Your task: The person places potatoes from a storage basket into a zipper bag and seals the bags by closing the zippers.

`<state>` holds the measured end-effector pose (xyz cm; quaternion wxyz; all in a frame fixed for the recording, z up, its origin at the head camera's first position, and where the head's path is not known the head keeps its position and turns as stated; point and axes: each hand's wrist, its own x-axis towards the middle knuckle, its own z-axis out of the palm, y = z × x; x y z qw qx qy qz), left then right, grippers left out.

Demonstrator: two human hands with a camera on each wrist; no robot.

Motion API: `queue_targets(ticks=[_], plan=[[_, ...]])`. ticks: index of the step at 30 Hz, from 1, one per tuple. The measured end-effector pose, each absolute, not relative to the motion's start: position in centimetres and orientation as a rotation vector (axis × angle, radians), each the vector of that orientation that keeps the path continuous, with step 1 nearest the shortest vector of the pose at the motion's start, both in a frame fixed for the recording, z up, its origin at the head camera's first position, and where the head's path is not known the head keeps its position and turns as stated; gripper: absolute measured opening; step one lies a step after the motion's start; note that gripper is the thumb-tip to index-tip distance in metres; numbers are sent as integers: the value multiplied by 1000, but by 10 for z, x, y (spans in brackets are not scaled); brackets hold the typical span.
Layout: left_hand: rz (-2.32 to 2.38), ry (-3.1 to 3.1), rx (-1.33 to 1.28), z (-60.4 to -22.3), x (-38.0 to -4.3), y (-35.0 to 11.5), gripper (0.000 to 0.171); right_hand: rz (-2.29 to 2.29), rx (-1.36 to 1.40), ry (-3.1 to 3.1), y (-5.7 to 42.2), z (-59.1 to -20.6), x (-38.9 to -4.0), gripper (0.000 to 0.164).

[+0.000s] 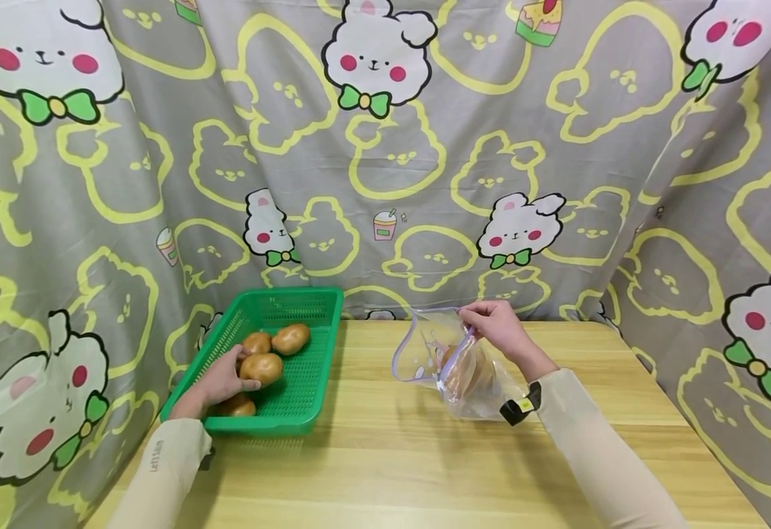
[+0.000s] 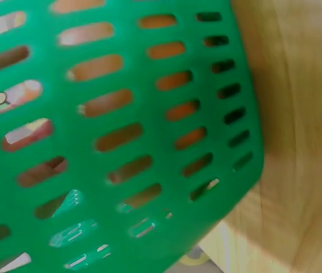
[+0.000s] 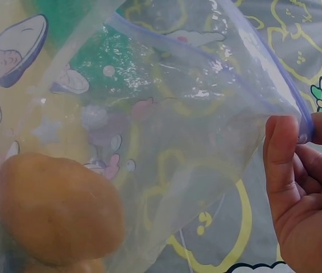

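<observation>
Sleeves (image 1: 600, 444) outstretched; right hand (image 1: 500, 330) pinches bag (image 1: 471, 386).

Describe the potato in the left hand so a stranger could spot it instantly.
On the wooden table, look left to the green basket. Inside, brown potatoes lie near the left hand. Yours is the potato in that hand's grip; its neighbours behind and in front are not gripped.

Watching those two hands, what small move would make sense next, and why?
Probably lifting the gripped potato from the green basket toward the clear bag. The left hand has its thumb and fingers around that potato, while the right hand pinches the bag's rim, its mouth is open, and potatoes already lie inside.
</observation>
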<state>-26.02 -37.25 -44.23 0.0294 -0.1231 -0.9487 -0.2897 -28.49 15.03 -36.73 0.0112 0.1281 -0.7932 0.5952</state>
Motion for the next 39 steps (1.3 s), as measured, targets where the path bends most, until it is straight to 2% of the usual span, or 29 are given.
queue_targets(ticks=[10,18,28,33,39], plan=[[-1158,-2814,-340,-419,-253,-358,78,1877,422,-2476,145,-346,-266,25],[-1100,-2808,-373,-396,-245,-329,71,1853,429,-2488,145,-341,-260,25],[-1246,-2738,-463,-372,-237,-287,67,1895,405,-2468,153,-366,-284,31],[-1395,-2722,-504,-367,-234,-265,67,1872,415,-2473,154,-368,-284,34],[-1394,-2741,-546,-366,-231,-236,67,1861,400,-2467,154,-368,-284,30]])
